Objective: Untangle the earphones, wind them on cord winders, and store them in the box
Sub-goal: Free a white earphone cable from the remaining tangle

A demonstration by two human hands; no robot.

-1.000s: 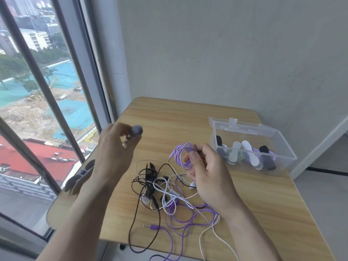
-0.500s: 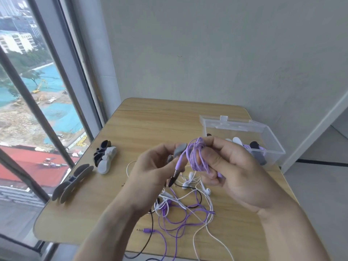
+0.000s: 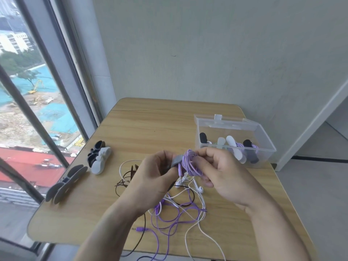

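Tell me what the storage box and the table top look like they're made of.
Storage box: clear, glossy hard plastic, apparently; the winders inside show through its walls. Table top: light wood or wood-look laminate, matte, with visible grain lines; which one cannot be told.

The coiled earphone cord (image 3: 192,163) between the hands is pale purple, wound beside a grey cord winder (image 3: 177,160). Below them a tangle of earphones (image 3: 175,206) mixes purple, white and dark brown-black cords, with a purple plug (image 3: 140,229). The table (image 3: 150,125) is light wood with a fine grain. At its left edge lie two grey winders (image 3: 65,183), a white winder (image 3: 100,162) and a black winder (image 3: 95,152). The clear plastic box (image 3: 233,125) holds black, white and grey winders with purple cord.
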